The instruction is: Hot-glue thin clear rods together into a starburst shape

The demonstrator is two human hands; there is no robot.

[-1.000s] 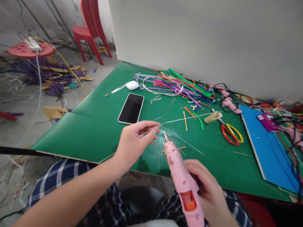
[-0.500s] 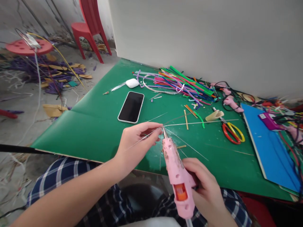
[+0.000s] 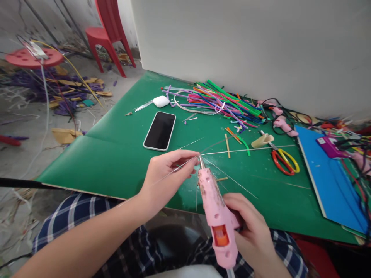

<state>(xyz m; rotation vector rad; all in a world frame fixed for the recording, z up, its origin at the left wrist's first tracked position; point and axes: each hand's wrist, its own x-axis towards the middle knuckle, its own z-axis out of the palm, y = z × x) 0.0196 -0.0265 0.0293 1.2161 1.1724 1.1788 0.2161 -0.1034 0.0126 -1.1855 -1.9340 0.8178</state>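
Observation:
My left hand (image 3: 171,168) pinches several thin wires (image 3: 220,151) between thumb and fingertips, just above the table. The wires fan out from that pinch, some to the right and others down or back over my wrist. My right hand (image 3: 246,216) is wrapped round the handle of a pink hot glue gun (image 3: 213,200). Its metal nozzle points away from me and meets the wires at my left fingertips; whether it touches them I cannot tell. A clear glue stick (image 3: 230,272) shows at the gun's rear end.
On the green table (image 3: 116,154) lie a phone (image 3: 160,131), a white case (image 3: 161,101), a bundle of coloured pipe cleaners (image 3: 214,101), scissors (image 3: 285,161), a beige tube piece (image 3: 262,141) and a blue board (image 3: 327,177). Cords and a purple box (image 3: 332,147) crowd the right side.
Both hands and the glue gun hold nearly the same place, nozzle still at the pinched wires. The whole view has shifted very slightly.

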